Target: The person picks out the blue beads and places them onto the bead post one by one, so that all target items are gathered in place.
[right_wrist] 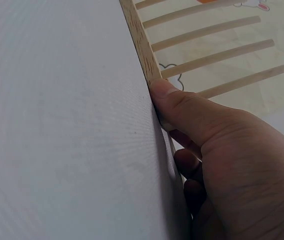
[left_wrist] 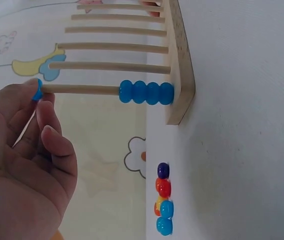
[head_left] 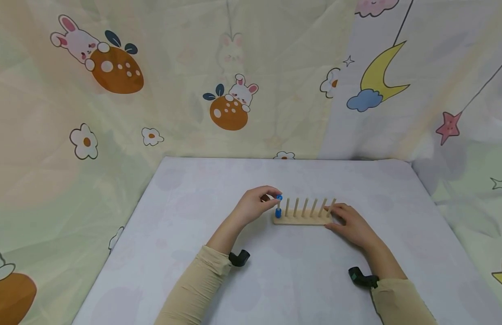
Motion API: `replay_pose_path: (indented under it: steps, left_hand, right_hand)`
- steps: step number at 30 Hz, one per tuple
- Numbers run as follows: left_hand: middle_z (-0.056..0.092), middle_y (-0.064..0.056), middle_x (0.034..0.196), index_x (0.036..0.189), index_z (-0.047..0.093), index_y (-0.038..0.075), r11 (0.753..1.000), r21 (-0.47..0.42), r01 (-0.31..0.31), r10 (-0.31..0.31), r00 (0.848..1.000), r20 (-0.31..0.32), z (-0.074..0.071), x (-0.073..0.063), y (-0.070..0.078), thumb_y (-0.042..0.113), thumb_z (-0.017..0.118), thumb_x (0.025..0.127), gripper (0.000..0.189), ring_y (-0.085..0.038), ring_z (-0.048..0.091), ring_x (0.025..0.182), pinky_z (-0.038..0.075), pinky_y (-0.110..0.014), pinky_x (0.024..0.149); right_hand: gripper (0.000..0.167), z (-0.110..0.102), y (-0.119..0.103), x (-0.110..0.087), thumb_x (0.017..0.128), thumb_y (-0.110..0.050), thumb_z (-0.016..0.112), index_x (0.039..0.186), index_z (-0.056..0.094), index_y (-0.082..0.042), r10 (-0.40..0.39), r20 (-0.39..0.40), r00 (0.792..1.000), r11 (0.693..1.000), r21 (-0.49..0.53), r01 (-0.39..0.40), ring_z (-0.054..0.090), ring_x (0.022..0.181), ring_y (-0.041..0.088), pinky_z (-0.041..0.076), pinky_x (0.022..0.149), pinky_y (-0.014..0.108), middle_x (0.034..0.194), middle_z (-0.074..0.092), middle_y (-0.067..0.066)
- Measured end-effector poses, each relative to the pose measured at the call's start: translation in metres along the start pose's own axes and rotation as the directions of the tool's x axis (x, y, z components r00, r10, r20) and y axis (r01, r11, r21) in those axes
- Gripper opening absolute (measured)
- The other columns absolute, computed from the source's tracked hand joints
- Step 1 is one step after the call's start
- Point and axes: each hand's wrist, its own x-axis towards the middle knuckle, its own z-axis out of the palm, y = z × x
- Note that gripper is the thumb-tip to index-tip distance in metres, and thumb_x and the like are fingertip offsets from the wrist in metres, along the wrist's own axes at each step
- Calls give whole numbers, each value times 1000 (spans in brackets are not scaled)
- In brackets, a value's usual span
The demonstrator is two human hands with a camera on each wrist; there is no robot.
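Note:
A wooden peg rack [head_left: 301, 221] with a row of upright pegs stands on the table. My left hand [head_left: 256, 205] pinches a blue bead [left_wrist: 38, 91] between thumb and fingertips at the top of the leftmost peg [left_wrist: 82, 89]. Several blue beads [left_wrist: 146, 92] are stacked at the foot of that same peg; the other pegs in view carry none. At the opposite end, my right hand [head_left: 351, 223] grips the base of the rack, its thumb [right_wrist: 169, 97] pressed on the front edge and the other fingers partly hidden behind.
In the left wrist view, loose beads lie on the table beyond the rack: a dark purple one [left_wrist: 163, 170], a red one [left_wrist: 164, 188] and blue ones [left_wrist: 165, 226] among them. A printed cloth [head_left: 182, 122] hangs behind the white table [head_left: 291, 280].

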Motion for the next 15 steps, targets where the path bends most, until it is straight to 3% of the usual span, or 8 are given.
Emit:
replay_pose_path:
  steps: [15]
  left_hand:
    - [69, 16, 101, 114, 70, 32, 1000, 22, 18, -18, 1000, 9, 5, -1, -6, 35, 69, 93, 21, -8, 61, 89, 51, -29, 71]
  right_hand:
    - [58, -1, -2, 0, 88, -44, 72, 137, 58, -16, 6, 6, 1000, 1000, -2, -6, 42, 134, 39, 33, 108, 61, 135, 54, 11]
